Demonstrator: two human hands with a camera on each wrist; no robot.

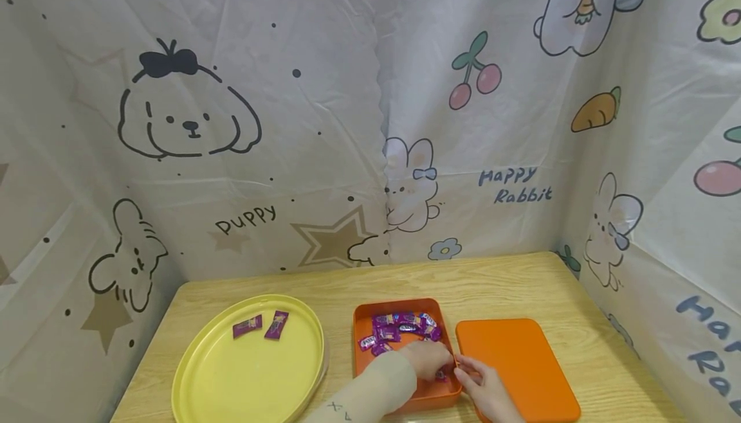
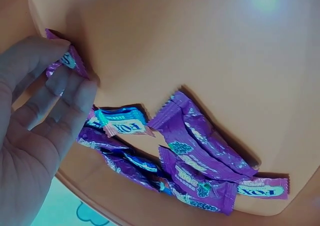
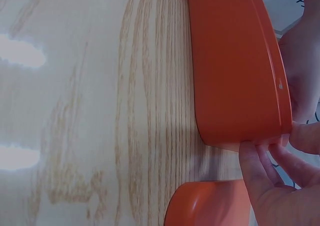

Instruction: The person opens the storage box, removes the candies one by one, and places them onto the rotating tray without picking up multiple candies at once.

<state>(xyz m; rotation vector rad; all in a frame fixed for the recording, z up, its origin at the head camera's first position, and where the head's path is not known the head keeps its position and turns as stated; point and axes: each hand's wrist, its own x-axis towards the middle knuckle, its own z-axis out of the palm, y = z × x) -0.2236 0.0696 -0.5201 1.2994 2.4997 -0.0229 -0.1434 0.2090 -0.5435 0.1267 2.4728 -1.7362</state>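
Note:
My left hand (image 1: 428, 357) reaches down into an orange box (image 1: 360, 315). In the left wrist view its thumb and fingers pinch a purple-wrapped candy (image 2: 76, 60) against the box floor, near the wall. Several more wrapped candies (image 2: 200, 136) lie together along the far side of the box, some labelled FOX. At the box's right wall, my right hand (image 1: 489, 387) grips the rim. The right wrist view has the thumb at the rim of that box (image 3: 240, 66) and the fingers against its outer wall.
A round yellow tray (image 1: 249, 378) stands on the wooden table (image 1: 324, 281) at the left. Two purple candies, one of them upright (image 1: 276, 324), lie on it. Right of the box is a flat orange lid (image 1: 521, 359). A printed curtain (image 1: 324, 121) hangs behind the table.

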